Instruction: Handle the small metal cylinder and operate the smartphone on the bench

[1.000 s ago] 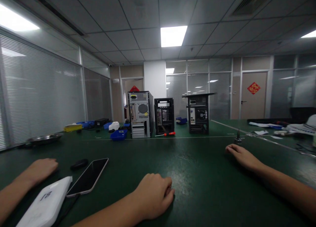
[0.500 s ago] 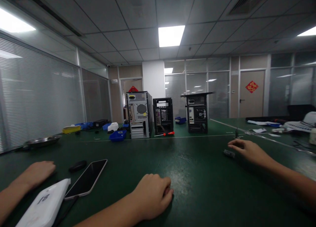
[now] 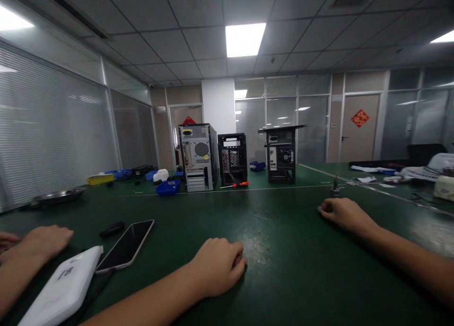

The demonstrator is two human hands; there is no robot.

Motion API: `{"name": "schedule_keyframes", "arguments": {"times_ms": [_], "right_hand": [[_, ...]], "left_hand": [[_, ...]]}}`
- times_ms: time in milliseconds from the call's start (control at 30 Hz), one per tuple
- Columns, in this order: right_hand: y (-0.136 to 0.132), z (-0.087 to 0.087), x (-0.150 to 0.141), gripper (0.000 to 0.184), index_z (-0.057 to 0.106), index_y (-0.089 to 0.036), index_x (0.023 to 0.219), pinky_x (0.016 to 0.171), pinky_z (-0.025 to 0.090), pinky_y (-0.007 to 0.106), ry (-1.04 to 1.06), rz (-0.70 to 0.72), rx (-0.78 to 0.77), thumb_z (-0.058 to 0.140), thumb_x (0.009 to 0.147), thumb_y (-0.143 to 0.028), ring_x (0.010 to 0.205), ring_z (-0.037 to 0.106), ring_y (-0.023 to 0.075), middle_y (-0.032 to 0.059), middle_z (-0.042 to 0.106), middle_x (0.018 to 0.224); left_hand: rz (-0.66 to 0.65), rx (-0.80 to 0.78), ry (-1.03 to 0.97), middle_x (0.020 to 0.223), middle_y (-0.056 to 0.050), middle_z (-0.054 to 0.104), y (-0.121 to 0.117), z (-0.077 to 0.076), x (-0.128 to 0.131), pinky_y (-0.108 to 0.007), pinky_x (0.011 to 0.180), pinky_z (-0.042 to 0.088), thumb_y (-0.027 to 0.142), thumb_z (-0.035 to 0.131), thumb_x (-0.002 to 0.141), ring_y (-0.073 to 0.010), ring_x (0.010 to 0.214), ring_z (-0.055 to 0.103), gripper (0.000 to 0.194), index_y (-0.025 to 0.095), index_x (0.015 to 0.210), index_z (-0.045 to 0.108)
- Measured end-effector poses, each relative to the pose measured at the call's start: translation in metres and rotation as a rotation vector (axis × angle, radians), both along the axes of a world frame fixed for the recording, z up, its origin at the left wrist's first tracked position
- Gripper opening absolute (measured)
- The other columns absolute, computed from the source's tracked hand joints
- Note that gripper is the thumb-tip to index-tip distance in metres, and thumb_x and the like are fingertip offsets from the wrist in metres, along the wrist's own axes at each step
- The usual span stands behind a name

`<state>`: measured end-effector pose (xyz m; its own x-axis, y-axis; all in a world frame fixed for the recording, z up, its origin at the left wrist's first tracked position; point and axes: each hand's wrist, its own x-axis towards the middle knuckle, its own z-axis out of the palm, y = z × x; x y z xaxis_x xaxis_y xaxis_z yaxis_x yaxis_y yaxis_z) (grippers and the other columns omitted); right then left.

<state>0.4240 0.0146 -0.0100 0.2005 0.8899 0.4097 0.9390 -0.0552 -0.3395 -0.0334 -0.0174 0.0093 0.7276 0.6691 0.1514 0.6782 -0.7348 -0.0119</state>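
My left hand [image 3: 217,268] rests low in the middle of the green mat [image 3: 283,250], fingers curled under; whatever is beneath them is hidden. My right hand [image 3: 344,214] lies further out on the right, fingers bent over a small dark part [image 3: 321,209] at their tips. A small upright metal piece [image 3: 335,188] stands just beyond it. Another person's hand [image 3: 48,240] rests at the far left beside a white box [image 3: 62,288], a dark phone [image 3: 126,244] and a black oval object [image 3: 112,229].
Three computer cases [image 3: 197,157] [image 3: 233,158] [image 3: 282,155] stand at the back of the table with a red-handled screwdriver [image 3: 238,184] in front. Blue bins [image 3: 168,187], a yellow tray [image 3: 100,179] and a metal dish [image 3: 58,195] sit back left. Papers and gear [image 3: 431,172] lie at the right.
My right hand lifted, stretched toward the small dark part, then settled with its fingers bent over it. My left hand stayed put. The view shifted slightly.
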Motion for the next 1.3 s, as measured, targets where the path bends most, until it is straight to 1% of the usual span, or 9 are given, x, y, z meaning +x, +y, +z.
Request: {"name": "schedule_keyframes", "arguments": {"times_ms": [167, 300, 533, 733, 933, 1033, 1167, 1233, 1300], "right_hand": [[-0.003, 0.005, -0.004, 0.037, 0.077, -0.023, 0.093, 0.082, 0.052, 0.038, 0.148, 0.032, -0.055, 0.065, 0.077, -0.054, 0.095, 0.068, 0.0281, 0.0078, 0.075, 0.107], [-0.001, 0.007, 0.005, 0.038, 0.076, -0.022, 0.088, 0.084, 0.053, 0.039, 0.256, 0.008, -0.135, 0.069, 0.073, -0.057, 0.097, 0.068, 0.0286, 0.0078, 0.074, 0.109], [-0.005, 0.017, 0.013, 0.037, 0.074, -0.021, 0.08, 0.083, 0.053, 0.038, 0.184, 0.06, -0.22, 0.069, 0.072, -0.057, 0.096, 0.068, 0.0279, 0.0093, 0.075, 0.105], [-0.008, 0.013, -0.01, 0.033, 0.072, -0.02, 0.086, 0.08, 0.052, 0.037, -0.008, -0.017, -0.103, 0.064, 0.076, -0.051, 0.095, 0.068, 0.0271, 0.0095, 0.073, 0.108], [-0.002, 0.004, -0.024, 0.023, 0.071, -0.021, 0.086, 0.071, 0.052, 0.038, -0.092, -0.016, -0.148, 0.063, 0.077, -0.04, 0.083, 0.068, 0.0262, 0.0087, 0.074, 0.092], [-0.003, 0.005, -0.025, 0.023, 0.07, -0.021, 0.087, 0.072, 0.052, 0.038, -0.055, -0.006, -0.101, 0.064, 0.076, -0.04, 0.084, 0.068, 0.0269, 0.009, 0.074, 0.093], [-0.006, 0.011, -0.021, 0.029, 0.069, -0.018, 0.086, 0.084, 0.05, 0.036, 0.077, 0.031, -0.019, 0.062, 0.079, -0.046, 0.097, 0.066, 0.0261, 0.0102, 0.072, 0.114], [-0.007, 0.013, -0.017, 0.032, 0.068, -0.017, 0.084, 0.085, 0.05, 0.034, 0.12, 0.031, -0.033, 0.06, 0.082, -0.047, 0.102, 0.065, 0.0254, 0.0102, 0.069, 0.122], [-0.008, 0.014, -0.011, 0.032, 0.068, -0.017, 0.083, 0.083, 0.05, 0.035, 0.145, 0.009, -0.063, 0.058, 0.083, -0.048, 0.101, 0.066, 0.0256, 0.0109, 0.07, 0.12]], "left_hand": [[-0.011, -0.021, 0.002, 0.073, -0.003, 0.066, 0.0, 0.002, 0.0, -0.031, 0.059, 0.04, 0.044, 0.04, 0.095, -0.0213, 0.064, 0.062, 0.031, 0.023, 0.084, 0.06], [-0.011, -0.024, 0.009, 0.074, -0.003, 0.066, -0.001, 0.002, 0.001, -0.031, 0.059, 0.04, 0.042, 0.041, 0.096, -0.0215, 0.066, 0.062, 0.03, 0.023, 0.085, 0.06], [-0.007, -0.02, 0.017, 0.074, -0.003, 0.065, 0.0, 0.001, 0.001, -0.031, 0.062, 0.042, 0.043, 0.04, 0.096, -0.0211, 0.067, 0.062, 0.031, 0.022, 0.084, 0.06], [-0.026, -0.04, -0.008, 0.073, -0.002, 0.065, 0.002, 0.0, 0.001, -0.031, 0.061, 0.041, 0.044, 0.04, 0.096, -0.0205, 0.065, 0.062, 0.031, 0.023, 0.085, 0.06], [-0.015, -0.017, 0.027, 0.074, -0.003, 0.066, 0.001, 0.0, 0.001, -0.031, 0.061, 0.042, 0.045, 0.039, 0.097, -0.0216, 0.066, 0.062, 0.033, 0.023, 0.086, 0.061], [-0.02, -0.026, 0.025, 0.074, -0.003, 0.066, 0.0, 0.002, 0.001, -0.031, 0.06, 0.041, 0.044, 0.04, 0.097, -0.021, 0.065, 0.062, 0.032, 0.023, 0.086, 0.06], [-0.031, -0.044, 0.005, 0.074, -0.003, 0.066, 0.0, 0.003, 0.001, -0.029, 0.058, 0.039, 0.044, 0.039, 0.097, -0.0198, 0.063, 0.06, 0.032, 0.023, 0.085, 0.06], [-0.033, -0.051, 0.003, 0.073, -0.003, 0.065, 0.0, 0.003, 0.0, -0.029, 0.058, 0.039, 0.044, 0.039, 0.097, -0.0193, 0.062, 0.06, 0.032, 0.023, 0.085, 0.06], [-0.031, -0.047, 0.003, 0.073, -0.003, 0.065, 0.0, 0.003, 0.001, -0.029, 0.058, 0.038, 0.044, 0.039, 0.097, -0.0193, 0.063, 0.06, 0.032, 0.023, 0.084, 0.06]]}}
